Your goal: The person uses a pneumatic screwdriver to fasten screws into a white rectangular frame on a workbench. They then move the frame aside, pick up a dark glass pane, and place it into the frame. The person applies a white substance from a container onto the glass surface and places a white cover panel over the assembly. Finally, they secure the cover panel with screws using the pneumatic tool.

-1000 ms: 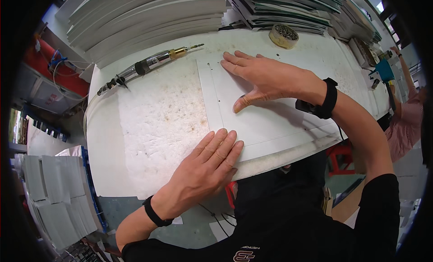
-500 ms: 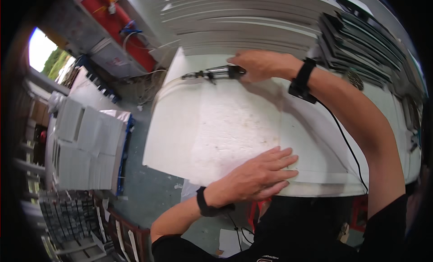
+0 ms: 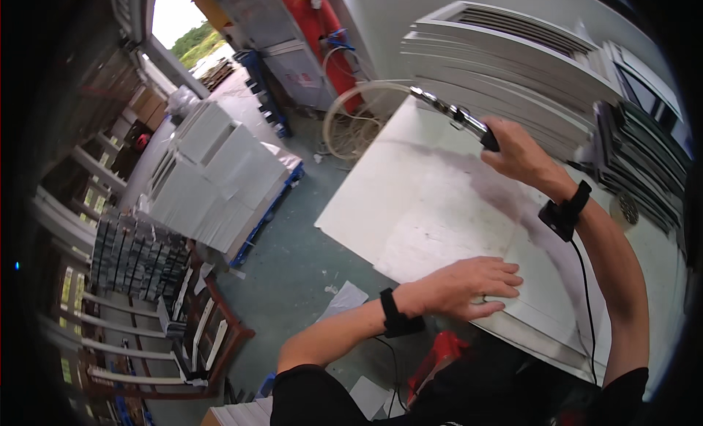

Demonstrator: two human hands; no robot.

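My right hand (image 3: 518, 156) is closed round the dark end of a straight, silver air tool (image 3: 455, 114), above the far part of the white worktop (image 3: 366, 213). A pale, clear hose (image 3: 331, 126) runs from the tool's far end and hangs in a loop past the worktop's left side. The tip at my hand is hidden by the fingers. My left hand (image 3: 469, 287) rests at the worktop's near edge, fingers stretched out and holding nothing. Smudges and scuffs mark the sheet between the two hands.
White louvred panels (image 3: 505, 67) are stacked along the worktop's far side, beside dark frames (image 3: 637, 162). A small round metal container (image 3: 624, 208) stands near my right forearm. Left on the floor are a pallet of white panels (image 3: 220, 184) and a brown rack (image 3: 227, 338). A red stool (image 3: 443, 356) is below.
My view has swung to the left, bringing in more floor and stacks. The air tool now slants up toward its hose end, and the hose loops higher. My left hand stays at the near edge.
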